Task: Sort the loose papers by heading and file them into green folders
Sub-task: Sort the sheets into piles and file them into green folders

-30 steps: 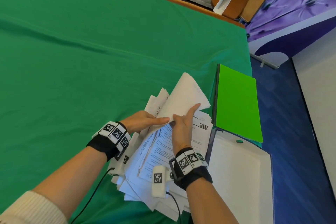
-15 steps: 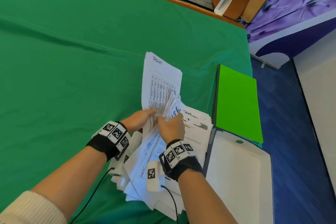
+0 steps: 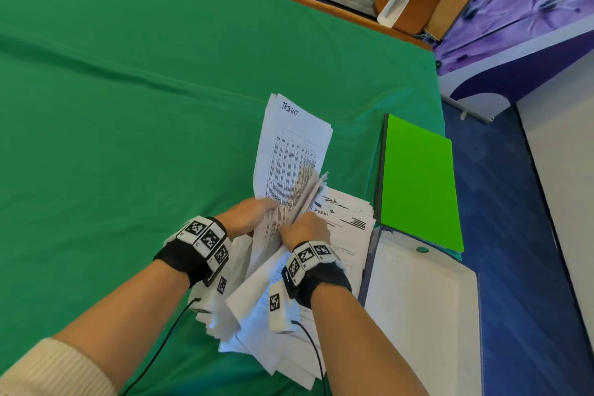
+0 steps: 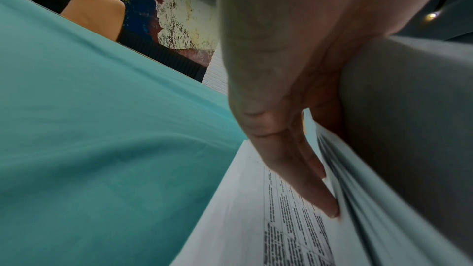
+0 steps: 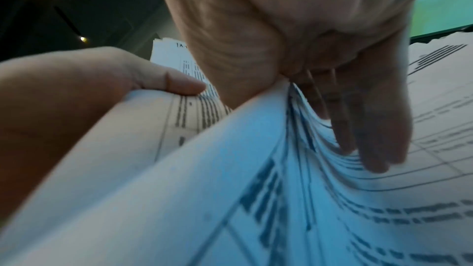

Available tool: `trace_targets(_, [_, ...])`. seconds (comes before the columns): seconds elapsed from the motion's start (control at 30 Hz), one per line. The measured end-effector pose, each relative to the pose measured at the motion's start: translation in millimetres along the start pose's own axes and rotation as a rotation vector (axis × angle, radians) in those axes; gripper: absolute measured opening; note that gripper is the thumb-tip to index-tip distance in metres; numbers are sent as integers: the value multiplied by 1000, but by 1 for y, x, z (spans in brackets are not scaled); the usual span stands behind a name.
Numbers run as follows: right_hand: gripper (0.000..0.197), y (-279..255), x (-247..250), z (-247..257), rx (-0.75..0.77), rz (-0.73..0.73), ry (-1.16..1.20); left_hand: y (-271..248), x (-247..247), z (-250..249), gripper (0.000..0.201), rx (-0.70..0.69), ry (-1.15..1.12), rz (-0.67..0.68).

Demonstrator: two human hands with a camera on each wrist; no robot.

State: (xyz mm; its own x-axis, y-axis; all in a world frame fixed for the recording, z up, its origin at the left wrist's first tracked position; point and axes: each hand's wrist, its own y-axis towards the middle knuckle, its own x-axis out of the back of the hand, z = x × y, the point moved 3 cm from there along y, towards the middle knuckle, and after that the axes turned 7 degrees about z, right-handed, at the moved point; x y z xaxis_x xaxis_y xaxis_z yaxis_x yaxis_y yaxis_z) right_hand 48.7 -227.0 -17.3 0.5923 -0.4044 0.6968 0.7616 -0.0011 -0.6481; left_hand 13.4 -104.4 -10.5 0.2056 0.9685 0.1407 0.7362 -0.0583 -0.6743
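Head view showed your left hand (image 3: 249, 219) with its fingers (image 4: 317, 195) laid straight and pressed together, flat on a printed sheet (image 3: 291, 154) that stood up from the pile. Your right hand (image 3: 305, 230) pinched a thick bunch of sheets (image 5: 294, 128) at its edge, thumb on one side and fingers (image 5: 368, 141) on the other, so the bunch bent like a fan.

To do this step well, I think you needed to hold the bunch firmly but not crush it. Lift one sheet at a time, so the heading at the top can be read. Keep the flat hand steady, or the standing sheet may flop.

The loose papers (image 3: 283, 325) lay in a messy white pile on the green bench (image 3: 128, 106), right under your wrists. They were thin and bendy, with black print and tables. One sheet (image 3: 347, 219) read "FORM 2" in pen. A closed green folder (image 3: 418, 180) lay just beside the pile, and an open folder (image 3: 418, 315) lay nearer you.
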Motion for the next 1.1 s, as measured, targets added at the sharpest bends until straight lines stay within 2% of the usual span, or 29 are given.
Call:
trace_targets(0.07, [28, -2, 3, -8, 6, -24, 4, 0, 1, -1, 28, 17, -6, 8])
trace_targets(0.17, [27, -9, 19, -29, 4, -62, 69, 23, 11, 15, 47, 49, 20, -20])
trace_targets(0.23, [28, -17, 30, -45, 9, -103, 105, 33, 14, 22, 34, 58, 47, -2])
trace_targets(0.37, [27, -24, 33, -60, 48, -153, 153, 18, 8, 9, 9, 47, 105, 25])
trace_targets(0.47, [27, -24, 25, -51, 119, -140, 138, 15, 3, 12, 10, 74, 139, -26])
trace_targets(0.6, [30, -22, 13, -37, 120, -134, 80, 7, -4, 14, 14, 121, 281, -3])
trace_targets(0.67, [36, -22, 10, -31, 149, -155, 41, 5, -6, 14, 24, 129, 322, -5])
trace_targets(0.8, [67, -20, -4, -18, 146, -121, -4, 5, -11, 13, 30, 100, 323, 27])
trace_targets(0.87, [61, -20, -4, -14, 121, -121, -19, 5, -13, 11, 31, 79, 301, 46])
trace_targets(0.93, [46, -20, 0, -13, 101, -111, -47, 8, -14, 14, 28, 82, 304, 62])
trace_targets(1.03, [31, -19, 3, -15, 84, -76, -123, 7, -13, 16, 12, 93, 310, 89])
trace_targets(1.1, [26, -23, 5, -17, 88, -73, -163, 9, -12, 18, 26, 88, 328, 73])
